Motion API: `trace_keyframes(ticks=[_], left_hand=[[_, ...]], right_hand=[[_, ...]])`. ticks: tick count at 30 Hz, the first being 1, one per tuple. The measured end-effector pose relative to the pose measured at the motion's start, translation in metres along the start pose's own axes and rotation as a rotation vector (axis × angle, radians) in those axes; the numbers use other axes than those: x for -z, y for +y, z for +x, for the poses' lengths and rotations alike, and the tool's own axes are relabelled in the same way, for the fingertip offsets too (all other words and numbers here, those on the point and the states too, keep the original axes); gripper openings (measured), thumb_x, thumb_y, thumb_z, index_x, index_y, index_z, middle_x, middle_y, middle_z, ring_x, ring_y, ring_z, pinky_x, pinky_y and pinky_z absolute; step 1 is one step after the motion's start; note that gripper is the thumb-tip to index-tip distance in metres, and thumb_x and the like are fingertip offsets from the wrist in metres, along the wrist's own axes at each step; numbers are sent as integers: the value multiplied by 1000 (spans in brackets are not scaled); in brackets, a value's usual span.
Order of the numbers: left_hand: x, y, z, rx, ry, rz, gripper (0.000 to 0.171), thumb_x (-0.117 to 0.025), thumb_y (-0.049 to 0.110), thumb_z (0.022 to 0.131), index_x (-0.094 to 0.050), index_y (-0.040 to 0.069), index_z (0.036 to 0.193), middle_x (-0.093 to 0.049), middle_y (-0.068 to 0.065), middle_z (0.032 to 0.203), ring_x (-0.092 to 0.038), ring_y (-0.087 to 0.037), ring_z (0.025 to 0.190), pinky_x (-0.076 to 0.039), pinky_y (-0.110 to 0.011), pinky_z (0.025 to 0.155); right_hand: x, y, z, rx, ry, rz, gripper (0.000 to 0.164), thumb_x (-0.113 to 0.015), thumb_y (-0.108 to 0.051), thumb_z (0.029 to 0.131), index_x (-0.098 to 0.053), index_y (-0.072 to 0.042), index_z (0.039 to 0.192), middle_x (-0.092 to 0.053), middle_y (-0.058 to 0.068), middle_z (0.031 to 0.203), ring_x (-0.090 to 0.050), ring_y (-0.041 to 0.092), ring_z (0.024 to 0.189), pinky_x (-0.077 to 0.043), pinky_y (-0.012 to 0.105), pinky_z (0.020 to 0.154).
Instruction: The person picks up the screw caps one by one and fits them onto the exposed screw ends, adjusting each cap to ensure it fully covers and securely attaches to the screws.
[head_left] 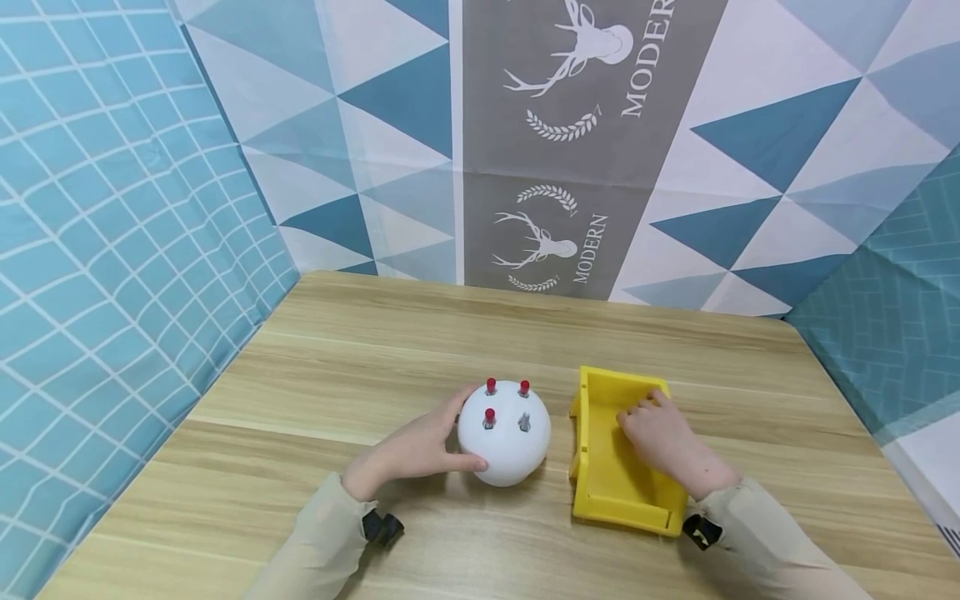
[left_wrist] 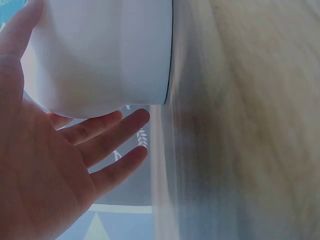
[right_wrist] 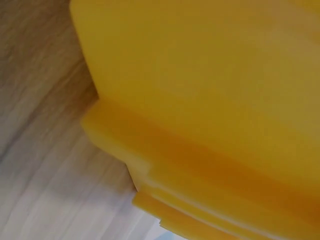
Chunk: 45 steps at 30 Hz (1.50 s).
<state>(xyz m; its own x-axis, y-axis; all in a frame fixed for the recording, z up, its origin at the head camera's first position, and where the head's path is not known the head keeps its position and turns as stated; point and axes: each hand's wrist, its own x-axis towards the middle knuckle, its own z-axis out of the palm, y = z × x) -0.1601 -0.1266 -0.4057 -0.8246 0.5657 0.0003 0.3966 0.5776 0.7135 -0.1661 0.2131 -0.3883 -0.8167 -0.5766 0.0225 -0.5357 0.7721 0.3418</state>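
Observation:
A white, rounded, dome-like body (head_left: 506,461) with a flat base stands upright on the table. Threaded metal posts rise from its top: three carry red caps, and one bolt (head_left: 524,422) at the front right is bare. My left hand (head_left: 422,443) holds the body's left side, thumb at the front and fingers round the back. In the left wrist view, the lower fingers spread beside the white wall (left_wrist: 100,55). My right hand (head_left: 666,437) reaches into a yellow plastic bin (head_left: 582,442), its fingers bent near the far inner wall; I cannot tell whether they hold anything.
The wood-grain table (head_left: 360,367) carries both the white body and the bin, a narrow gap between them. Behind it hangs a patterned cloth (head_left: 405,183) with deer heads and triangles. A blue tiled-print sheet (head_left: 112,250) borders the left side.

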Motion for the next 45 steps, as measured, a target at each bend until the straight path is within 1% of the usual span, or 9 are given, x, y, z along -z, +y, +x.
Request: trace_keyframes(ticks=[8, 17, 20, 23, 26, 28, 33, 39, 45], left_hand=[[0, 0, 0, 4, -1, -2, 106, -65, 64, 67, -10, 21, 147, -27, 2, 147, -31, -15, 132, -31, -42, 104], [0, 1, 0, 11, 1, 7, 102, -65, 64, 67, -8, 31, 145, -27, 3, 147, -31, -14, 132, -31, -42, 105], [-1, 1, 0, 12, 1, 12, 103, -65, 64, 67, -7, 31, 145, -27, 3, 147, -31, -14, 131, -31, -42, 104], [-1, 0, -1, 14, 3, 16, 103, -65, 65, 67, -8, 29, 146, -27, 3, 147, -32, -14, 131, -32, -42, 104], [-1, 0, 0, 15, 5, 17, 104, -65, 65, 67, -9, 28, 146, -27, 3, 147, -32, -14, 131, -32, -42, 104], [-1, 0, 0, 13, 6, 18, 103, -65, 65, 67, -9, 29, 146, -27, 4, 147, -32, -14, 131, -32, -42, 103], [0, 0, 0, 11, 6, 20, 103, -65, 65, 67, -8, 29, 146, -27, 4, 147, -32, -14, 131, -32, -42, 104], [0, 1, -1, 15, 3, 18, 103, -65, 65, 67, -8, 31, 145, -26, 4, 147, -31, -14, 131, -31, -42, 104], [0, 1, 0, 15, 3, 13, 104, -65, 65, 67, -9, 27, 146, -27, 3, 147, -32, -14, 131, -32, -42, 104]], right_hand=[[-5, 0, 2, 16, -5, -17, 12, -68, 0, 71, -64, -8, 79, -64, 6, 77, -58, 22, 72, -40, 41, 81], [-4, 0, 2, 48, 60, -21, 12, -69, 2, 70, -63, -8, 72, -59, 3, 71, -56, 22, 70, -42, 40, 75], [-3, 1, 1, 54, 111, -1, 15, -69, 3, 69, -61, -9, 66, -57, 2, 67, -54, 21, 67, -41, 39, 73], [1, 2, -1, 56, 154, 23, 20, -72, -1, 67, -56, -11, 60, -53, 0, 62, -52, 20, 64, -41, 38, 71], [8, 3, -3, 49, 164, 42, 26, -76, -8, 65, -51, -13, 58, -48, -3, 61, -50, 18, 63, -40, 37, 71], [12, 3, -4, 44, 165, 52, 28, -78, -14, 65, -51, -14, 59, -49, -4, 62, -50, 17, 64, -40, 37, 72], [22, 1, -8, 33, 184, 73, 25, -80, -19, 65, -55, -13, 66, -55, -4, 63, -52, 16, 64, -42, 38, 75], [30, -2, -10, 34, 211, 91, 27, -79, -20, 66, -52, -15, 67, -53, -8, 59, -47, 12, 57, -41, 36, 73], [38, -7, -9, 50, 288, 157, 26, -78, -17, 69, -52, -15, 68, -52, -10, 59, -44, 11, 57, -41, 34, 74]])
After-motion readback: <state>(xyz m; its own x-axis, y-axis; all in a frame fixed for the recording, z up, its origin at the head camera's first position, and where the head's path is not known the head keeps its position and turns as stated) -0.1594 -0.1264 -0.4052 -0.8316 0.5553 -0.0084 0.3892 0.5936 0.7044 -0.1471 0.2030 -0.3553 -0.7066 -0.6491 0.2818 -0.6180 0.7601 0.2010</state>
